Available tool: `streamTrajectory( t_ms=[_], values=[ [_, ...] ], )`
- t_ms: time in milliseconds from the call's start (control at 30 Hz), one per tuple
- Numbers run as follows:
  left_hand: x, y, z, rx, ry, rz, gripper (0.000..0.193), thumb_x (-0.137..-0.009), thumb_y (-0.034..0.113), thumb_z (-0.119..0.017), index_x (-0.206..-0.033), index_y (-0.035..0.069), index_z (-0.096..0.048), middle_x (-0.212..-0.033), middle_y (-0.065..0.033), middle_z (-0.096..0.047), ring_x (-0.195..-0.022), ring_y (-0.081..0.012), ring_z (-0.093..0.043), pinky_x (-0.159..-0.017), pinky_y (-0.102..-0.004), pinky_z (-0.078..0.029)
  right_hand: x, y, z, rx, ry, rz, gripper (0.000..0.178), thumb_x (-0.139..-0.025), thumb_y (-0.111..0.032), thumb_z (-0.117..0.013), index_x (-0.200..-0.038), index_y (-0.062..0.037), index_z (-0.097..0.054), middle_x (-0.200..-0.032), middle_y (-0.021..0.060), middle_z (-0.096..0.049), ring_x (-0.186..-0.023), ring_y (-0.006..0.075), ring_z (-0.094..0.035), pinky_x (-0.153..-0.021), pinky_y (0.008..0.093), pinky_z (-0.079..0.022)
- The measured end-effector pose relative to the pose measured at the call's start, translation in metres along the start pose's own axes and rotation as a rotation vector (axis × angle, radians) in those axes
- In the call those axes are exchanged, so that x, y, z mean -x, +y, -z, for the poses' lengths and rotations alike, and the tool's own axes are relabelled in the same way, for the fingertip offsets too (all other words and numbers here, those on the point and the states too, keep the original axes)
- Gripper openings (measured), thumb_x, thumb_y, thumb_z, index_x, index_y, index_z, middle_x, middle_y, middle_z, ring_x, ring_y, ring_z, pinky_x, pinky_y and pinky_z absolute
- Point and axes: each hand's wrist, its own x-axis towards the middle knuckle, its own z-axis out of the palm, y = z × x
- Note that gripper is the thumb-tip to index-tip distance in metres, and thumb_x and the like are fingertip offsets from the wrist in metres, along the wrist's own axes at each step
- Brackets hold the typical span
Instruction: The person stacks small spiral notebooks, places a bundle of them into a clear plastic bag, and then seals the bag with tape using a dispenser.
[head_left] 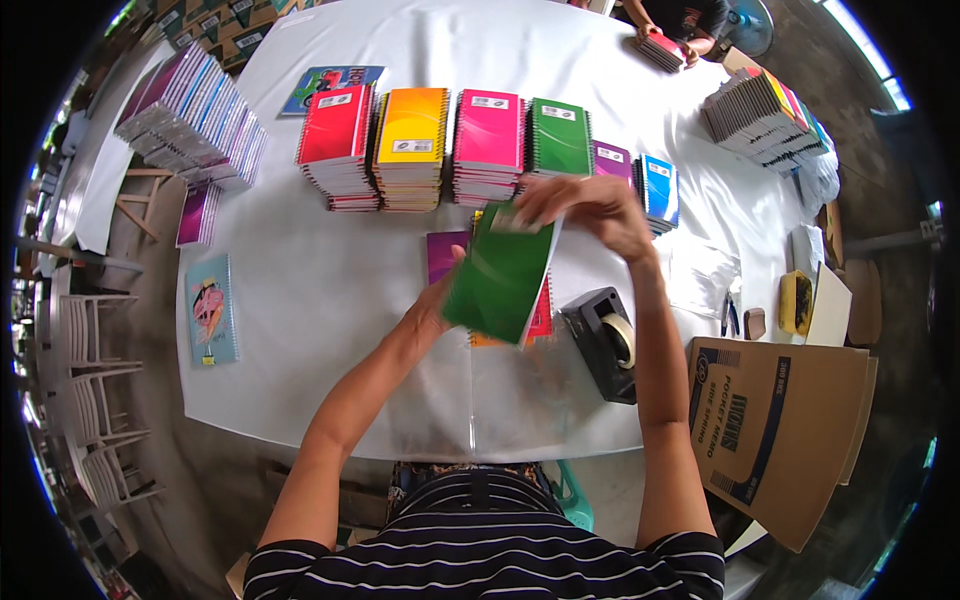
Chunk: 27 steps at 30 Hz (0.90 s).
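A green notebook (500, 275) is tilted in front of me, slightly blurred. My left hand (437, 300) is closed on its left edge, thumb near the cover. Bent over its top edge, my right hand (600, 212) has its fingertips closed at a pale label. Beneath it lie more spiral notebooks, with a purple one (440, 258), a red one (542, 312) and an orange edge peeking out. Beyond my hands stand stacks of spiral notebooks: red (335, 128), yellow (413, 125), pink (489, 130), green (560, 135), purple (612, 160) and blue (659, 190).
A black tape dispenser (600, 345) sits by my right forearm. Further right are pliers (730, 315) and a cardboard box (780, 430). Tall notebook piles stand left (190, 115) and right (765, 120). A light-blue notebook (210, 310) lies left. Across the table, another person's hands (690, 52) hold notebooks.
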Motion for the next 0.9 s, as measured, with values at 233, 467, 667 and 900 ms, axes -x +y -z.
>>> streamTrajectory(
  t_ms=[233, 467, 667, 900],
  values=[
    [0.029, -0.016, -0.004, -0.059, -0.044, 0.009, 0.087, -0.085, 0.071, -0.046, -0.140, 0.004, -0.037, -0.129, -0.0104, -0.053, -0.115, -0.0219, -0.055, -0.097, -0.0375, -0.048, 0.026, 0.035, -0.006, 0.215, 0.036, -0.158, 0.028, -0.076, 0.014, -0.056, -0.095, 0.0008, -0.070, -0.113, 0.0125, -0.068, -0.110, 0.0267, -0.063, -0.100, 0.0384, -0.046],
    [0.025, -0.041, -0.002, -0.059, -0.043, -0.028, 0.077, -0.089, 0.061, -0.053, -0.139, 0.004, -0.041, -0.131, -0.0098, -0.053, -0.117, -0.0231, -0.053, -0.099, -0.0371, -0.044, 0.155, 0.108, 0.158, 1.118, 1.000, -1.323, 0.065, -0.058, -0.042, -0.088, -0.098, 0.0051, -0.067, -0.103, 0.0258, -0.066, -0.102, 0.0360, -0.064, -0.087, 0.0394, -0.051],
    [0.021, -0.052, -0.005, -0.060, 0.024, 0.003, 0.076, -0.088, 0.058, -0.058, -0.140, 0.006, -0.041, -0.136, -0.0103, -0.050, -0.122, -0.0233, -0.050, -0.103, -0.0379, -0.041, 0.185, 0.101, 0.181, 1.257, 1.171, -1.087, 0.034, -0.069, -0.027, -0.081, -0.095, -0.0071, -0.070, -0.088, 0.0154, -0.070, -0.086, 0.0323, -0.068, -0.078, 0.0413, -0.053],
    [0.042, -0.057, -0.028, -0.054, 0.043, 0.059, 0.076, -0.084, 0.051, -0.068, -0.138, 0.005, -0.042, -0.129, -0.0122, -0.055, -0.120, -0.0254, -0.053, -0.102, -0.0407, -0.043, 0.078, -0.069, 0.090, 0.532, -0.190, -0.276, 0.037, -0.078, -0.007, -0.070, -0.114, -0.0101, -0.068, -0.099, 0.0105, -0.067, -0.090, 0.0230, -0.064, -0.085, 0.0352, -0.051]
  ],
)
